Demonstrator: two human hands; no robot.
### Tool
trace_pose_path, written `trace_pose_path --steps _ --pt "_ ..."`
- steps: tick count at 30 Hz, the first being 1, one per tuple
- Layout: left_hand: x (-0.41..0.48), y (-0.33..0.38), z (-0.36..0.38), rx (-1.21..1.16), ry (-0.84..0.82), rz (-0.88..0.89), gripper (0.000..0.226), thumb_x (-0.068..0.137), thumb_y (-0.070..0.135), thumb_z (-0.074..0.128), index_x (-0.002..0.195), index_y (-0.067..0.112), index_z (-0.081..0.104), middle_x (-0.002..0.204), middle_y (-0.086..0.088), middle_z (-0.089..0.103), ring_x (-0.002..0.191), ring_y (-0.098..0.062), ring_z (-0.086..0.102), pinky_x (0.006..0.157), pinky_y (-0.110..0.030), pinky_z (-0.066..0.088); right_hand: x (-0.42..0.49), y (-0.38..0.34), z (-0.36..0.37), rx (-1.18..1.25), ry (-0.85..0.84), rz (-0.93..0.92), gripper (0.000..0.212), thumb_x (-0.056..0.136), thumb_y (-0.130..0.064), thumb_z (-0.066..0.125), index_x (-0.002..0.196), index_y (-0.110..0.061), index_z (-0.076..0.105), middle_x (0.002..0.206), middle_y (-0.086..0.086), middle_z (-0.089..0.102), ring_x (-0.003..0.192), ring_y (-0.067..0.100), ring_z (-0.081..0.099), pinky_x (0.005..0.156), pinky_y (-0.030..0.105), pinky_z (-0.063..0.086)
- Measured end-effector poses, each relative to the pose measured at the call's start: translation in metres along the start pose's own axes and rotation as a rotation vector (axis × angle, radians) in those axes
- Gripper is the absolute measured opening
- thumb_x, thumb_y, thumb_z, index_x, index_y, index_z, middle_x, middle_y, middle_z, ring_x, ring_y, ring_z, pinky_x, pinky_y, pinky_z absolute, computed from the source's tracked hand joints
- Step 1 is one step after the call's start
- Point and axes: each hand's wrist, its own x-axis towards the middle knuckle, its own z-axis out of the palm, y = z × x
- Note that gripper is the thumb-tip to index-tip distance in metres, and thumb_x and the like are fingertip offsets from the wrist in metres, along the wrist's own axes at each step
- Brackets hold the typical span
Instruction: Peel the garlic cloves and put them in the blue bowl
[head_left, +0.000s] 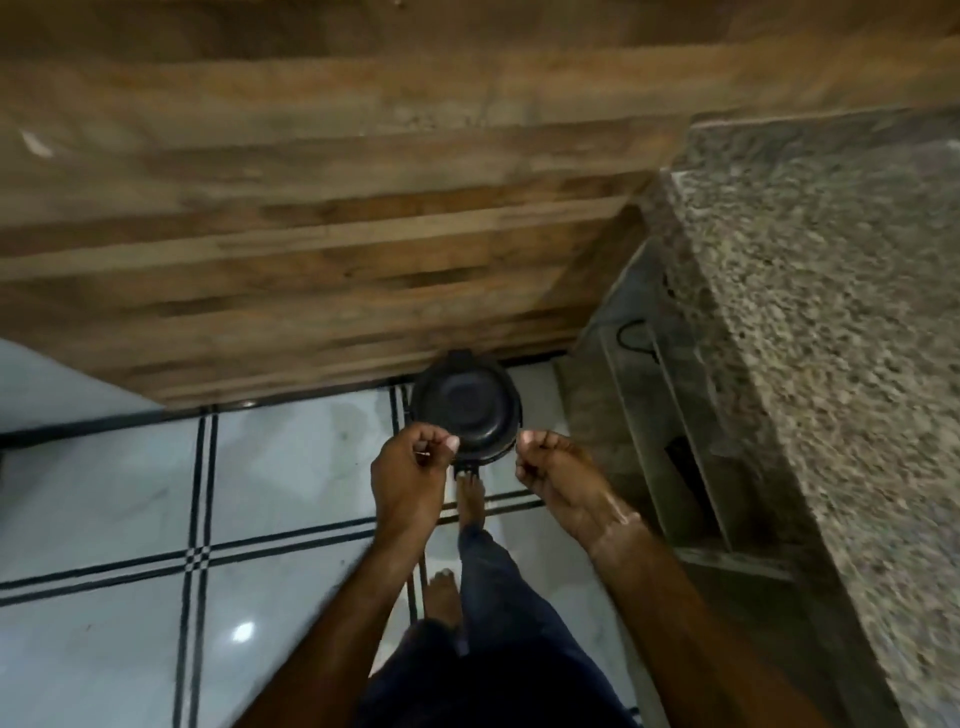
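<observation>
A wooden cabinet front (311, 234) was seen beyond the fingers (451, 442), a granite bench (831, 312) to their right, tiled floor (130, 493) beneath. A black bin (465, 405) was placed just past them. Left hand (410, 473) and right hand (561, 478) were curled; any garlic held could not be told.

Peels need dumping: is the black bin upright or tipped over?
Upright: the black bin stands on the tiled floor against the wooden panel, round top facing the camera.
</observation>
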Motion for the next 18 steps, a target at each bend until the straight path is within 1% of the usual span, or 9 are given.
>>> trace_pose_path --steps 3,6,8,11,13,15,16,18 --pt "0.028 -0.012 -0.001 -0.015 0.02 -0.09 0.004 0.096 0.021 0.073 0.095 0.017 0.073 0.09 0.007 0.073 0.086 -0.007 0.067 0.075 -0.017 0.048 0.039 -0.003 0.017 -0.003 0.006 0.074 0.023 0.101 0.002 0.06 0.084 -0.008 0.071 0.066 0.004 0.063 0.065 0.016 0.057 0.061 0.026 0.056" --pt "0.063 -0.042 0.011 -0.019 0.014 -0.214 0.008 0.096 0.024 0.072 0.092 0.017 0.073 0.087 0.004 0.074 0.085 -0.014 0.069 0.079 -0.031 0.055 0.089 0.006 0.025 -0.006 0.018 0.16 0.014 0.101 -0.003 0.062 0.09 -0.006 0.071 0.071 0.008 0.064 0.066 0.017 0.06 0.067 0.029 0.057" --pt "0.087 -0.067 0.024 -0.069 -0.006 -0.339 0.008 0.096 0.022 0.073 0.09 0.017 0.074 0.086 0.001 0.074 0.085 -0.018 0.069 0.08 -0.036 0.056 0.125 0.019 0.026 0.001 0.022 0.198 0.015 0.101 -0.006 0.062 0.09 -0.007 0.07 0.073 0.009 0.063 0.066 0.017 0.061 0.068 0.03 0.055" --pt "0.13 -0.113 0.054 -0.193 0.005 -0.553 0.009 0.092 0.016 0.078 0.083 0.018 0.076 0.078 -0.001 0.074 0.078 -0.022 0.065 0.077 -0.035 0.051 0.189 0.048 0.024 0.089 0.05 0.258 0.02 0.103 -0.004 0.059 0.084 -0.004 0.065 0.066 0.007 0.06 0.058 0.012 0.059 0.059 0.024 0.056" --pt "0.16 -0.143 0.078 -0.227 0.008 -0.663 0.009 0.091 0.014 0.078 0.083 0.015 0.076 0.074 -0.005 0.071 0.074 -0.023 0.062 0.071 -0.033 0.05 0.232 0.069 0.024 0.126 0.089 0.294 0.018 0.103 -0.003 0.059 0.085 -0.001 0.065 0.067 0.009 0.058 0.055 0.012 0.059 0.056 0.022 0.056" --pt "0.197 -0.171 0.107 -0.263 0.016 -0.76 0.006 0.093 0.014 0.076 0.09 0.009 0.076 0.073 -0.008 0.068 0.068 -0.023 0.06 0.061 -0.028 0.048 0.282 0.092 0.025 0.131 0.132 0.321 0.012 0.101 -0.002 0.062 0.091 0.001 0.067 0.071 0.01 0.062 0.059 0.013 0.06 0.058 0.023 0.056" --pt "0.216 -0.183 0.122 -0.271 0.019 -0.796 0.007 0.094 0.015 0.076 0.092 0.008 0.076 0.073 -0.009 0.067 0.065 -0.022 0.058 0.057 -0.026 0.046 0.308 0.102 0.026 0.114 0.152 0.328 0.012 0.1 0.0 0.063 0.09 0.0 0.069 0.072 0.009 0.065 0.062 0.014 0.061 0.06 0.025 0.056" --pt "0.251 -0.205 0.148 -0.276 0.051 -0.853 0.01 0.093 0.017 0.076 0.093 0.008 0.076 0.073 -0.007 0.068 0.06 -0.018 0.056 0.052 -0.023 0.045 0.354 0.118 0.027 0.049 0.17 0.326 0.019 0.099 0.001 0.065 0.082 -0.006 0.07 0.066 0.005 0.066 0.065 0.015 0.059 0.063 0.025 0.053"
